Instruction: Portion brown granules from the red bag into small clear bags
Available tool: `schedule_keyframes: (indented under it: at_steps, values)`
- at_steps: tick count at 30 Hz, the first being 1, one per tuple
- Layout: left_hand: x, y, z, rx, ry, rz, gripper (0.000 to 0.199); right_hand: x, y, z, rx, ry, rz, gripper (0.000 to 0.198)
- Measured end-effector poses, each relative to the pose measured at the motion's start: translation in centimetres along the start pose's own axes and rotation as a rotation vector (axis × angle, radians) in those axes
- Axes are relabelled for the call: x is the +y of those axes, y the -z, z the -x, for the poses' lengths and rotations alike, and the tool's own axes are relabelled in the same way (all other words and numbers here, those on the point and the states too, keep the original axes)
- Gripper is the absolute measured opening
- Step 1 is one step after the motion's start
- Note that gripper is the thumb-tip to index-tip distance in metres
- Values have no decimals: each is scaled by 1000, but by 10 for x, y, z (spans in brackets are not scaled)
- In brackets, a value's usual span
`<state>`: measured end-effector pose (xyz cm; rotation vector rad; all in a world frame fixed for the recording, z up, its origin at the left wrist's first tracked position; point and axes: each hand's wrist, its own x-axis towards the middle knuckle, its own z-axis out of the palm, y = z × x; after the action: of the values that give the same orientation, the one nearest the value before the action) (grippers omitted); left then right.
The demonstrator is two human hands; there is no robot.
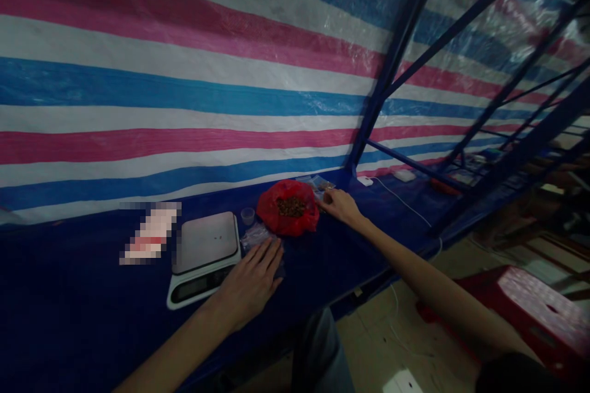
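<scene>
Resting beside right grip (343,206), red bag (295,227)

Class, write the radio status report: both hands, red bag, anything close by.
Left hand open over crumpled transparent plastic. Right hand at transparent bag, grip unclear. Red bag open, brown pieces inside. Cup and scale close on its left.

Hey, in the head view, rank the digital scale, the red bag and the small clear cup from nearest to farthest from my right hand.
1. Red bag: just left of your right hand.
2. Small clear cup: on the bag's far left side.
3. Digital scale: farther left, past the cup.
</scene>
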<state>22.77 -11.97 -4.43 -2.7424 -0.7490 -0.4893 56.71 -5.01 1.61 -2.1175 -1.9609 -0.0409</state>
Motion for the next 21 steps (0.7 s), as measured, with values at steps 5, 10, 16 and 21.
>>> schedule_keyframes:
  at_steps: [5, 10, 16, 21]
  values:
    - [-5, 14, -6, -2, -35, 48, 47, -3, 4, -13, -69, -43, -102, 21]
    - [-24, 49, -13, 44, 36, 204, 46, 6, 20, -24, -132, -93, -283, 16]
    - [-56, 81, -17, 221, 171, 445, 34, 21, 38, -23, -150, -170, -555, 32]
    - [-53, 78, -17, 307, 301, 647, 28, 17, 26, -7, -166, -213, -768, 43]
